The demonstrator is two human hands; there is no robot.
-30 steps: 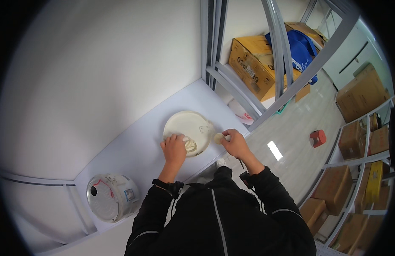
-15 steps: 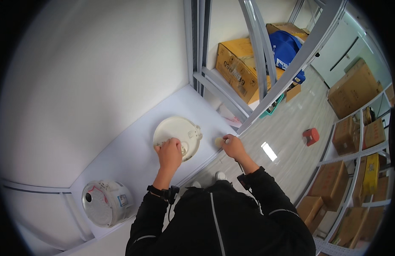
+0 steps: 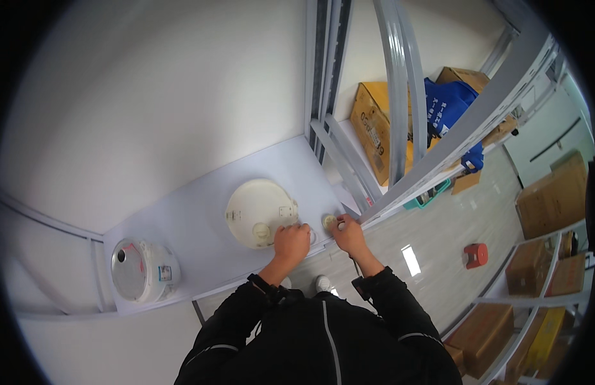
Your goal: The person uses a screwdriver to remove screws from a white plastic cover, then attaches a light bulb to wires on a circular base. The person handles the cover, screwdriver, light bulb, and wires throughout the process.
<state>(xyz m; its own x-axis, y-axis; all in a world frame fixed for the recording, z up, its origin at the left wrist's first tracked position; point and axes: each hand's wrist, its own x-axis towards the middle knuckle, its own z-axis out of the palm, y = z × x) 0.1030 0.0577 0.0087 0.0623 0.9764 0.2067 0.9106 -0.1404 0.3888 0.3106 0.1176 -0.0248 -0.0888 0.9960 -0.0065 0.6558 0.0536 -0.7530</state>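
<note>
Pale lavender-grey worktop (image 3: 191,221), set slantwise along a plain white wall (image 3: 149,109); grey metal uprights (image 3: 322,70) stand at its far right end. Right grip (image 3: 350,237): fingers pinched at the right edge of a small round cream disc (image 3: 329,222), which is at the right end of the worktop, near the front edge. Left grip (image 3: 292,242): fingers curled downward just beside the lower right rim of a large round cream plastic lid (image 3: 249,199); cannot tell whether anything is inside the fingers. Lid lies flat on the worktop, left of both hands; a small round cream fitting (image 3: 261,231) sits near its front rim. Disc and lid are apart, left hand between them.

Farther left, well apart from the lid: white plastic bucket (image 3: 157,256) with a dark round opening in its top. Beyond the right end of the worktop: yellow-brown cardboard box (image 3: 369,138) and blue fabric bag (image 3: 446,102) on a shelf, teal plastic basket (image 3: 429,197) below. Red plastic stool (image 3: 476,255) on the grey floor (image 3: 432,256); brown cartons (image 3: 482,335) on racking at far right.
</note>
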